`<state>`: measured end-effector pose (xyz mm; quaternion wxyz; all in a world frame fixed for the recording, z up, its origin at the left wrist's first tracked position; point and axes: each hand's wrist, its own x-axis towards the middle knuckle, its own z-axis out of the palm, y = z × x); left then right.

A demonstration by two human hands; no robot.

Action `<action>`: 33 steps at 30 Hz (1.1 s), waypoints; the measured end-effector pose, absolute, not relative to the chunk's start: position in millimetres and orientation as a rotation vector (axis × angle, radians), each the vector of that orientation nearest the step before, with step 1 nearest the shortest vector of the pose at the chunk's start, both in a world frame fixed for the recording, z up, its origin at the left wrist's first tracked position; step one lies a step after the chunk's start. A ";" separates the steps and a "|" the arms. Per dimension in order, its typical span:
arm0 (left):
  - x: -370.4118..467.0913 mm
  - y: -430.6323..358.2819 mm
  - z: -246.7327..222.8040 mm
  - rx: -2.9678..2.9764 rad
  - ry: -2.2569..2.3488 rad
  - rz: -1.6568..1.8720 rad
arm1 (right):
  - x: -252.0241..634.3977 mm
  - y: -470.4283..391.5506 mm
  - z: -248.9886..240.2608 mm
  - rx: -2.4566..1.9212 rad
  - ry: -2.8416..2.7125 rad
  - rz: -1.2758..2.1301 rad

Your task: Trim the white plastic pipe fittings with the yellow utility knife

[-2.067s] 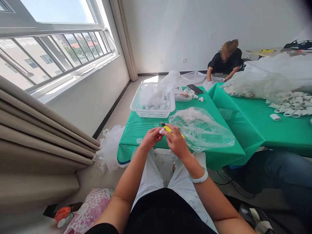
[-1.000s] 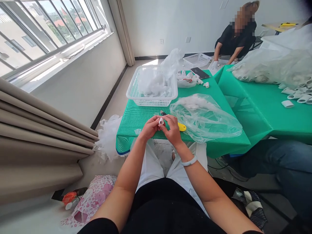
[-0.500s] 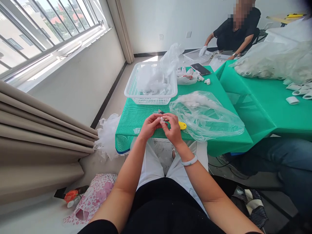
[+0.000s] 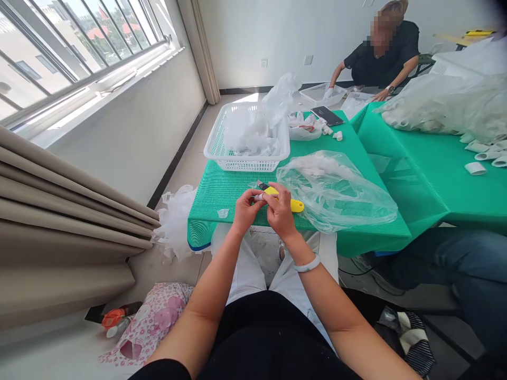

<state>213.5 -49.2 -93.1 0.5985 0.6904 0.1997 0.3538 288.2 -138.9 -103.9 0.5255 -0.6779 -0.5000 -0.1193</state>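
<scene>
Between my two hands is a small white piece, pinched by the fingertips near the table's front edge. My left hand is closed on its left end, and my right hand grips it from the right. The piece looks short and tube-like, though fingers cover most of it. Just behind my fingers a yellow utility knife lies on the green tablecloth, partly hidden by my right hand. To the right of the knife spreads a clear plastic bag with white pieces inside.
A white plastic basket holding translucent film stands at the back left. Beyond the bag lie a dark tablet and small white fittings. A co-worker crouches behind the table by baskets. White pipe pieces lie at right.
My fingers have shifted on the white piece, so more of it shows, and the knife is less covered. The co-worker's gloved hand has moved lower into a basket.
</scene>
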 end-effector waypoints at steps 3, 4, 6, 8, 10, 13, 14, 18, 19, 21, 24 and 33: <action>214.6 -52.5 -96.9 1.852 0.486 0.944 | 288.9 -136.4 -105.7 -1.657 -1.237 -0.260; 215.0 -53.5 -97.8 1.913 0.480 0.963 | 289.5 -136.7 -105.8 -1.650 -1.251 -0.250; 215.9 -54.7 -98.8 1.969 0.461 0.971 | 291.0 -138.9 -105.3 -1.615 -1.254 -0.251; 216.5 -54.5 -98.7 1.943 0.456 0.978 | 292.3 -142.4 -104.0 -1.560 -1.208 -0.286; 216.6 -52.9 -98.2 1.850 0.457 0.987 | 292.8 -145.1 -102.5 -1.515 -1.129 -0.337; 215.7 -49.4 -97.2 1.692 0.421 0.958 | 291.8 -145.3 -101.5 -1.524 -1.054 -0.389; 215.2 -48.4 -96.9 1.645 0.398 0.938 | 291.2 -144.4 -101.7 -1.542 -1.059 -0.396; 213.5 -46.5 -95.4 1.501 0.310 0.890 | 289.8 -140.9 -103.8 -1.585 -1.128 -0.408; 213.2 -46.3 -94.9 1.482 0.291 0.885 | 289.9 -140.5 -104.1 -1.586 -1.135 -0.411; 212.5 -46.2 -93.7 1.454 0.263 0.877 | 290.1 -140.6 -104.0 -1.584 -1.140 -0.412; 210.9 -45.9 -91.6 1.415 0.275 0.861 | 290.2 -141.5 -102.6 -1.577 -1.160 -0.407; 208.0 -43.1 -85.1 1.248 0.373 0.491 | 288.4 -143.1 -100.6 -1.560 -1.118 -0.380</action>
